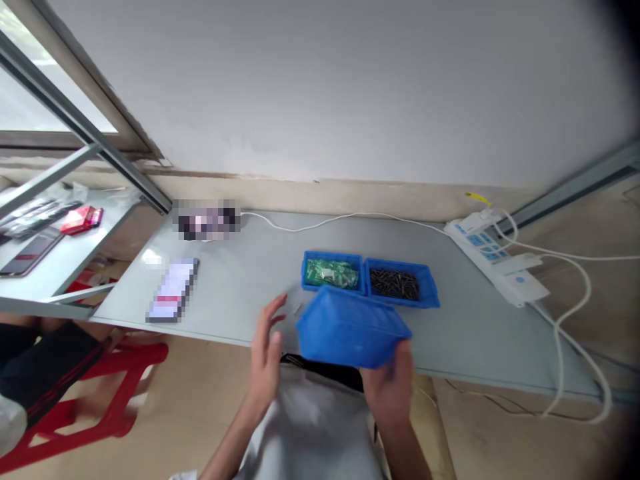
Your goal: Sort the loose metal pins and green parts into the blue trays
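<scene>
My right hand grips a blue plastic bin by its right end, tilted up above the front edge of the table so that its inside is hidden. To the left of that bin, my left hand hangs apart with spread fingers, holding nothing. Just behind the held bin, two more blue bins stand side by side. Small green circuit boards fill the left one, and dark screws lie in the right one. A small thin metal piece rests on the table near my left fingers.
A phone lies on the left of the grey table, with a blurred-out item behind it. A white power strip with plugs and cables is at the right. Another person sits at far left beside a red stool.
</scene>
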A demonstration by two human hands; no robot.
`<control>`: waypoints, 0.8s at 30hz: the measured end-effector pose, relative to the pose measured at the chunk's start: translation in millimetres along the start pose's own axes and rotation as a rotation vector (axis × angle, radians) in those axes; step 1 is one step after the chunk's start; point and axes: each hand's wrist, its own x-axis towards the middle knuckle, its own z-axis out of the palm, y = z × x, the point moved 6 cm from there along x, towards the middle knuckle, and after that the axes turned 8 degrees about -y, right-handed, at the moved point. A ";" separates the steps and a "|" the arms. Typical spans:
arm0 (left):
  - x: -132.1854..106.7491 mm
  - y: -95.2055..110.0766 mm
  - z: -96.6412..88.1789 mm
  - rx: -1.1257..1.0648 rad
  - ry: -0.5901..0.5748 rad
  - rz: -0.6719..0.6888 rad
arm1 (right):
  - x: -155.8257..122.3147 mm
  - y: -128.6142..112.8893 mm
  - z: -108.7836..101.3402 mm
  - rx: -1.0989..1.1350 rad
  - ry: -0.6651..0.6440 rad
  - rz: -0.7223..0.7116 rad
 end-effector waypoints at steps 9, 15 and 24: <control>-21.3 -25.6 -42.0 -0.554 0.203 -0.283 | -35.8 -27.7 132.2 -0.634 -0.897 -0.657; -11.2 -30.3 -58.9 -0.560 0.390 -0.295 | -24.2 -21.4 144.9 -1.078 -0.861 -0.722; -4.8 -21.7 -78.1 -0.346 0.509 -0.176 | -10.2 -19.9 140.2 -0.999 -0.993 -0.660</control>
